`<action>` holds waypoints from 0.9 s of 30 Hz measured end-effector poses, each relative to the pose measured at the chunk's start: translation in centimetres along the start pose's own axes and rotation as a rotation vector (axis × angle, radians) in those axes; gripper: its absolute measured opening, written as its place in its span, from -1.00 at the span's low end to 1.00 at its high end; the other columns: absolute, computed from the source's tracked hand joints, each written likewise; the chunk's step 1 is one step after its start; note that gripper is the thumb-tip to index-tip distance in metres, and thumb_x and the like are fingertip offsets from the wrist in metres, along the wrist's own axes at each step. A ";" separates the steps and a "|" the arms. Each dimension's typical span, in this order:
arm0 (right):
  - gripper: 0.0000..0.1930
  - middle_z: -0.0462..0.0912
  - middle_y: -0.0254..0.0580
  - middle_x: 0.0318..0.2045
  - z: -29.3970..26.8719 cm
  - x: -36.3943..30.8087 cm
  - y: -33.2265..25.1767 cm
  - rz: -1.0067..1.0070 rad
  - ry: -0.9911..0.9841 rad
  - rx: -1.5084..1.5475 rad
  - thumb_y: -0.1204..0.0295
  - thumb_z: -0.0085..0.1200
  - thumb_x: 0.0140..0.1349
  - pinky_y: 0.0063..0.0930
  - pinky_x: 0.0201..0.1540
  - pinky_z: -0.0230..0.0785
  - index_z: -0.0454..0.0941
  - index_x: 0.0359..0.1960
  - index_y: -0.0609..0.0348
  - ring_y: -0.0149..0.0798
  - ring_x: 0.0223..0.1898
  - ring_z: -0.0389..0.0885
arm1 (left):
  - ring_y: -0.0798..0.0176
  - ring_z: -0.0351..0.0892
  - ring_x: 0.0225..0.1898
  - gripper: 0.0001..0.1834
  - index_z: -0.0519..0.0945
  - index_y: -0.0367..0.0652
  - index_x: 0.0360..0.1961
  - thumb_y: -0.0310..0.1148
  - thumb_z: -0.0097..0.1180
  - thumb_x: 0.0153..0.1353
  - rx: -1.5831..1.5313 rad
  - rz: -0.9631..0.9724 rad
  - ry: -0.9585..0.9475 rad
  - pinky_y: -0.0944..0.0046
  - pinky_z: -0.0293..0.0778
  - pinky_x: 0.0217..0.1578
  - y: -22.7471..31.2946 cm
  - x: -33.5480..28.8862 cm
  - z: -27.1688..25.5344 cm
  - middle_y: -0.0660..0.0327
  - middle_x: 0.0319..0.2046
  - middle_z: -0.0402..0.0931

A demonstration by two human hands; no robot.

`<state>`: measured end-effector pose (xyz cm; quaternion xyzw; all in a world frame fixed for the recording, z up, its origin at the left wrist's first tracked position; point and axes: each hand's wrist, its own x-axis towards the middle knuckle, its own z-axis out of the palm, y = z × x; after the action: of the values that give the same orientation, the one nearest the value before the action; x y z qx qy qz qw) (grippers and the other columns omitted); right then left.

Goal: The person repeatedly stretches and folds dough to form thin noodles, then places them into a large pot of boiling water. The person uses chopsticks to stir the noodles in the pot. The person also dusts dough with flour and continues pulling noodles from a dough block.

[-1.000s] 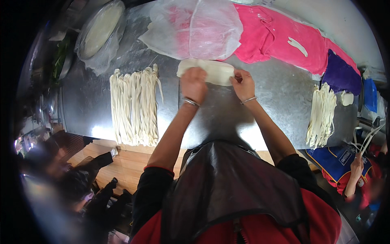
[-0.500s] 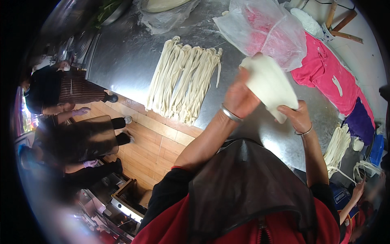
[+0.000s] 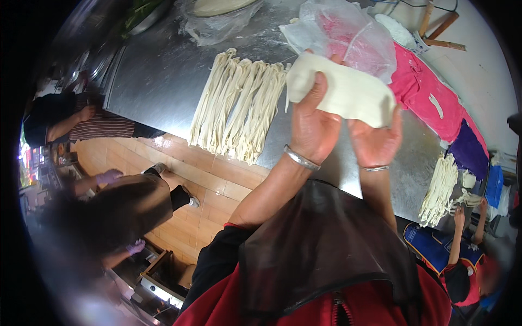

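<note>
A flat, pale sheet of dough (image 3: pixel 348 92) is held up over the metal table, stretched between my two hands. My left hand (image 3: pixel 316 122) grips its left end, thumb on top and the fingers mostly hidden behind it. The lower right end is in my right hand (image 3: pixel 376 144), whose palm shows below the dough and whose fingers reach partly behind it. Left of my left hand, long flat noodles (image 3: pixel 236 108) lie side by side in several bunches on the table.
Pink cloth (image 3: pixel 421 81), partly under clear plastic (image 3: pixel 375 51), lies beyond the dough. At the back is a plastic-wrapped round container (image 3: pixel 217 13). On the right, a co-worker's hands (image 3: pixel 459 217) handle dough strips near more noodles (image 3: pixel 439 190). Other people stand left, past the table edge.
The dough sheet has swung from a steep slant to nearly level and moved slightly left. My right hand has turned palm up and come closer to my left. Co-workers on both sides have shifted.
</note>
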<state>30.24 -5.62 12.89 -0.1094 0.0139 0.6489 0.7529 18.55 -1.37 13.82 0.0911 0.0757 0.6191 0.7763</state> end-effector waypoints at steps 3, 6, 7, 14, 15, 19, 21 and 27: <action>-0.68 0.56 -0.16 -0.01 -1.5 0.3 1.7 -0.076 0.246 -0.105 0.32 0.00 0.32 -0.18 0.17 0.36 0.40 0.05 0.17 -0.19 0.06 0.51 | 0.13 0.34 0.18 -0.50 0.24 -0.08 0.22 -0.20 0.01 0.31 -0.033 -0.065 0.094 0.05 0.28 0.20 -0.4 -0.4 -1.3 0.11 0.10 0.38; -0.77 0.60 -0.25 -0.11 -3.2 0.5 0.9 -0.014 0.189 -0.067 0.39 0.01 0.31 -0.35 0.01 0.51 0.44 -0.05 0.17 -0.29 -0.06 0.59 | 0.16 0.44 0.07 -0.61 0.41 -0.15 0.05 -0.15 0.01 0.29 -0.171 -0.174 0.150 0.06 0.33 0.16 1.1 -0.2 -2.4 0.19 -0.06 0.50; -0.78 0.61 -0.24 -0.13 -3.9 0.5 0.0 -0.081 0.277 -0.128 0.38 0.00 0.32 -0.36 -0.02 0.53 0.46 -0.07 0.19 -0.29 -0.08 0.60 | 0.15 0.46 0.03 -0.64 0.45 -0.18 -0.02 -0.17 0.05 0.27 -0.187 -0.172 0.167 0.07 0.36 0.13 2.3 -0.1 -2.6 0.18 -0.12 0.52; -0.81 0.63 -0.16 -0.22 -10.3 -1.4 -9.5 -0.292 0.312 -0.197 0.39 -0.03 0.33 -0.44 -0.19 0.59 0.49 -0.13 0.24 -0.25 -0.16 0.63 | 0.11 0.35 0.16 -0.58 0.37 -0.30 0.10 -0.45 0.07 0.22 -0.180 0.120 0.280 0.05 0.21 0.30 15.0 -0.8 -6.8 0.06 0.08 0.41; -0.81 0.63 -0.15 -0.22 -11.1 -2.2 -9.8 -0.316 0.314 -0.239 0.39 -0.03 0.33 -0.46 -0.23 0.59 0.49 -0.13 0.24 -0.25 -0.17 0.64 | 0.11 0.34 0.17 -0.58 0.36 -0.30 0.12 -0.49 0.06 0.23 -0.156 0.101 0.271 0.05 0.20 0.30 15.3 -1.3 -8.3 0.05 0.10 0.40; -0.79 0.56 -0.32 -0.39 -16.1 -2.6 -2.4 0.031 0.082 -0.075 0.31 0.05 0.28 -0.51 -0.42 0.47 0.48 -0.14 0.13 -0.37 -0.42 0.52 | 0.07 0.31 0.20 -0.47 0.34 -0.32 0.17 -0.55 0.11 0.13 -0.238 -0.325 0.133 0.00 0.06 0.31 13.7 -1.9 -15.5 0.03 0.13 0.38; -0.77 0.57 -0.26 -0.34 -18.5 -1.9 2.1 -0.070 0.282 -0.116 0.28 0.07 0.28 -0.35 -0.26 0.53 0.46 -0.17 0.14 -0.29 -0.32 0.58 | 0.11 0.40 0.12 -0.47 0.35 -0.31 0.17 -0.48 0.11 0.14 -0.337 -0.380 0.315 0.04 0.12 0.28 15.4 -1.4 -19.5 0.07 0.07 0.46; -0.70 0.57 -0.11 -0.29 -22.0 -2.6 -5.4 -0.340 0.894 -0.445 0.27 -0.01 0.33 -0.20 -0.31 0.59 0.39 -0.11 0.29 -0.13 -0.32 0.64 | 0.19 0.51 -0.01 -0.64 0.47 -0.33 0.02 -0.48 0.09 0.18 0.065 -0.086 0.532 0.13 0.34 0.16 37.9 2.3 -29.4 0.12 -0.07 0.55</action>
<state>37.80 -12.92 -7.39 -0.5333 0.1778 0.3948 0.7267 -23.65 10.55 -5.84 -0.0532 0.3009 0.5848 0.7514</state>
